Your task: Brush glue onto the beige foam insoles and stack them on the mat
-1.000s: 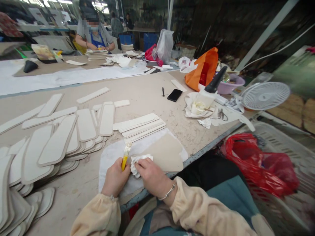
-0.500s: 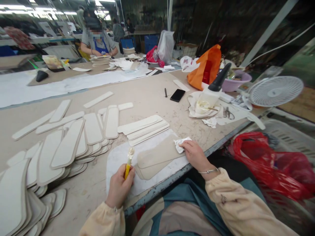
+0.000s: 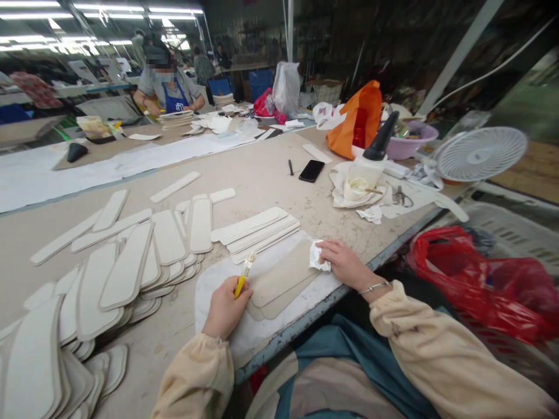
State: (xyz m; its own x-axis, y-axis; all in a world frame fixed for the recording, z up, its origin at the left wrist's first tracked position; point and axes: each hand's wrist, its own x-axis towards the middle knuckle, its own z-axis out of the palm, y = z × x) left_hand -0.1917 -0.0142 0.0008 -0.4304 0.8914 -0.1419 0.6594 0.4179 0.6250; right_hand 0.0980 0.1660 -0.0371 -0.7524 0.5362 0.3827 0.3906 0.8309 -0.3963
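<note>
My left hand (image 3: 227,307) is closed around the yellow handle of a brush (image 3: 244,276), its bristles caked with whitish stuff and pointing up and away. In my right hand (image 3: 345,265) is a crumpled white tissue (image 3: 319,256), pressed at the far right end of a beige rounded panel (image 3: 283,273). That panel overlaps another one, and both lie on a white sheet (image 3: 209,285) at the table's near edge. Just beyond them sits a fanned stack of long white strips (image 3: 262,230).
Many overlapping white rounded panels (image 3: 126,265) cover the table's left side. To the right stand a glue bottle (image 3: 364,169), a phone (image 3: 311,171), scissors (image 3: 402,196), an orange bag (image 3: 356,122) and a white fan (image 3: 483,154). A co-worker (image 3: 170,93) sits across the table.
The brush in my left hand has moved right and up, over the panel's left end. My right hand stays at the far end with the tissue. The camera view has shifted slightly.
</note>
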